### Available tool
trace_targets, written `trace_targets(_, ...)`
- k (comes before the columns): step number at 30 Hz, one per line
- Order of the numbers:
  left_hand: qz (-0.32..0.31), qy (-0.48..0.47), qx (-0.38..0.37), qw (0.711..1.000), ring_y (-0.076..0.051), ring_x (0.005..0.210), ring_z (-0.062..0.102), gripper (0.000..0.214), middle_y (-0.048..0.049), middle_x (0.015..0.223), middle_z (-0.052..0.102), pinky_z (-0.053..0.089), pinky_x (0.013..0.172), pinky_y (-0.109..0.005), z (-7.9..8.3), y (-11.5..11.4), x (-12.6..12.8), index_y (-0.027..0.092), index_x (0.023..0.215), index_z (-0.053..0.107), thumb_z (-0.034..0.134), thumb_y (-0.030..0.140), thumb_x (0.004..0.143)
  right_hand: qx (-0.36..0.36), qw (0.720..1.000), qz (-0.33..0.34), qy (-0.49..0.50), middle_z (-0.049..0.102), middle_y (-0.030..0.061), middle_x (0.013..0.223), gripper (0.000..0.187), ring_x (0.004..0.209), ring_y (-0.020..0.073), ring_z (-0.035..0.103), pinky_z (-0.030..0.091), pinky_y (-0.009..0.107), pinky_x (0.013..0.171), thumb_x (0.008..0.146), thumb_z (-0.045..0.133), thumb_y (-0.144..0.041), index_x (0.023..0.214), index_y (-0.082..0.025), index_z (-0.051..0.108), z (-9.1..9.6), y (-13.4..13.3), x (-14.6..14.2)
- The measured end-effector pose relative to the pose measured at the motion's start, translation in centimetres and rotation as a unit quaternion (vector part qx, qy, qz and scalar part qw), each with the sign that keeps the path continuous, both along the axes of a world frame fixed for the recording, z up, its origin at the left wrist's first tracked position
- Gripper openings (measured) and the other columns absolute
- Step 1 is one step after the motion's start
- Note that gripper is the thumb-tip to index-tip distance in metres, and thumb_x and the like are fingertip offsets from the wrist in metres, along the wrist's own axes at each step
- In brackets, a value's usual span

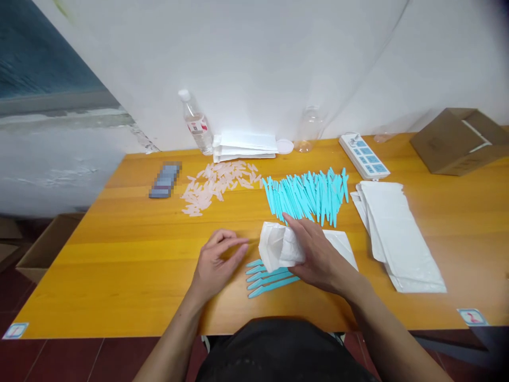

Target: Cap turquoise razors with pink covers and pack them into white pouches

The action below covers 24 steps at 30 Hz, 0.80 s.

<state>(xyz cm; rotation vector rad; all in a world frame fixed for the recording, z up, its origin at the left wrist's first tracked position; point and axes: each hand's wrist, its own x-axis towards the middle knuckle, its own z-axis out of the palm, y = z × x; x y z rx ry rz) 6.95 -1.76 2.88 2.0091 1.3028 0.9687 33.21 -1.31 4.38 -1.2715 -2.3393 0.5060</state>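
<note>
From the head camera, a person in a dark garment sits at a yellow-brown wooden table [139,276]. The right hand [316,252] grips a crumpled white bag [276,246], of thin paper or plastic, fingers closed around it on the far side and thumb on the near side; its gaping mouth faces left. The left hand [218,262] is bare, left of that bag and apart from it, with fingers loosely bent and the thumb held away from them. I cannot tell whether it touches the wood.

Below the bag, several slim turquoise plastic sticks [270,279] lie side by side, their right ends hidden. A flat white sheet [342,245] shows beyond the right wrist.

Farther back spreads a heap of matching turquoise sticks [304,196]; to its left, scattered small pale pink slivers [218,183]. On the right rests a stack of long white bags [403,239], near a white power strip [365,158] with blue socket panels. A clear, white-capped bottle [198,127] stands by the wall.
</note>
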Motion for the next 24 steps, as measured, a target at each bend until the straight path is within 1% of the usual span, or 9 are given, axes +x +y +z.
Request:
trace_targets(3, -0.041, 0.104, -0.040, 0.993, -0.020, 0.094, 0.061, 0.015, -0.0051, 0.097, 0.066, 0.048, 0.083, -0.036, -1.7, -0.7, -1.8, 0.027, 0.102, 0.077, 0.070, 0.033, 0.090, -0.013, 1.000, 0.001, -0.007, 0.052, 0.0146, 0.127, 0.103, 0.117, 0.0352, 0.049, 0.043, 0.054, 0.100, 0.068, 0.061, -0.011, 0.158, -0.022, 0.013, -0.5, 0.1, 0.1)
trace_targets(6, -0.047, 0.157, -0.046, 0.985, -0.021, 0.094, 0.060, 0.012, -0.0051, 0.099, 0.066, 0.046, 0.083, -0.037, -2.4, -1.0, -2.1, 0.027, 0.098, 0.076, 0.066, 0.030, 0.093, -0.012, 1.000, -0.001, -0.004, 0.052, 0.0146, 0.127, 0.102, 0.117, 0.0344, 0.049, 0.043, 0.052, 0.099, 0.068, 0.061, -0.010, 0.158, -0.022, 0.013, -0.6, 0.2, -0.1)
trace_targets(10, -0.058, 0.140, -0.043, 0.987, -0.020, 0.095, 0.061, 0.015, -0.0057, 0.100, 0.067, 0.046, 0.086, -0.037, -2.6, -1.1, -1.7, 0.021, 0.093, 0.069, 0.055, 0.024, 0.098, -0.006, 1.000, -0.007, -0.004, 0.052, 0.0148, 0.128, 0.104, 0.118, 0.0347, 0.049, 0.043, 0.053, 0.100, 0.068, 0.061, -0.010, 0.158, -0.022, 0.012, -0.4, 0.3, -0.1)
trace_targets(12, -0.054, 0.133, -0.036, 0.989, -0.021, 0.097, 0.061, 0.014, -0.0068, 0.103, 0.068, 0.046, 0.087, -0.038, -2.8, -1.2, -1.7, 0.021, 0.101, 0.066, 0.053, 0.025, 0.100, -0.007, 1.000, -0.013, -0.008, 0.052, 0.0151, 0.128, 0.103, 0.119, 0.0351, 0.049, 0.043, 0.053, 0.100, 0.068, 0.061, -0.010, 0.158, -0.022, 0.013, -0.2, 0.3, 0.0)
trace_targets(15, -0.052, 0.146, -0.008, 0.988, -0.023, 0.101, 0.062, 0.020, -0.0089, 0.110, 0.068, 0.047, 0.088, -0.039, -3.0, -1.4, -1.7, 0.023, 0.115, 0.065, 0.056, 0.029, 0.098, -0.004, 1.000, -0.018, -0.011, 0.053, 0.0152, 0.128, 0.101, 0.118, 0.0356, 0.050, 0.043, 0.054, 0.100, 0.069, 0.061, -0.011, 0.158, -0.022, 0.014, -0.2, 0.3, 0.2)
trace_targets(17, -0.057, 0.150, 0.002, 0.987, -0.023, 0.100, 0.062, 0.017, -0.0087, 0.109, 0.068, 0.047, 0.087, -0.039, -3.1, -1.4, -1.8, 0.024, 0.110, 0.068, 0.056, 0.028, 0.098, -0.002, 1.000, -0.019, -0.012, 0.053, 0.0154, 0.128, 0.100, 0.119, 0.0362, 0.051, 0.042, 0.055, 0.101, 0.070, 0.061, -0.013, 0.158, -0.023, 0.014, -0.2, 0.3, 0.2)
trace_targets(20, -0.048, 0.139, -0.021, 0.989, -0.020, 0.091, 0.063, 0.017, -0.0067, 0.098, 0.070, 0.049, 0.083, -0.037, -3.0, -1.2, -2.2, 0.022, 0.101, 0.067, 0.051, 0.026, 0.101, -0.005, 1.000, -0.022, -0.010, 0.052, 0.0152, 0.129, 0.101, 0.119, 0.0363, 0.051, 0.043, 0.055, 0.100, 0.070, 0.062, -0.013, 0.158, -0.024, 0.014, -0.3, 0.3, 0.3)
trace_targets(22, -0.044, 0.140, -0.027, 0.989, -0.021, 0.093, 0.064, 0.017, -0.0073, 0.100, 0.070, 0.050, 0.084, -0.037, -3.0, -1.1, -2.5, 0.023, 0.109, 0.066, 0.053, 0.028, 0.100, -0.008, 1.000, -0.023, -0.009, 0.052, 0.0148, 0.129, 0.101, 0.118, 0.0361, 0.051, 0.044, 0.055, 0.099, 0.070, 0.062, -0.013, 0.158, -0.025, 0.014, -0.4, 0.3, 0.4)
trace_targets(24, -0.056, 0.153, -0.008, 0.987, -0.023, 0.100, 0.063, 0.023, -0.0090, 0.107, 0.068, 0.051, 0.087, -0.038, -3.0, -1.0, -2.6, 0.024, 0.118, 0.065, 0.059, 0.033, 0.097, -0.006, 1.000, -0.022, -0.011, 0.052, 0.0150, 0.129, 0.101, 0.118, 0.0363, 0.050, 0.043, 0.056, 0.100, 0.071, 0.062, -0.013, 0.158, -0.025, 0.013, -0.5, 0.3, 0.5)
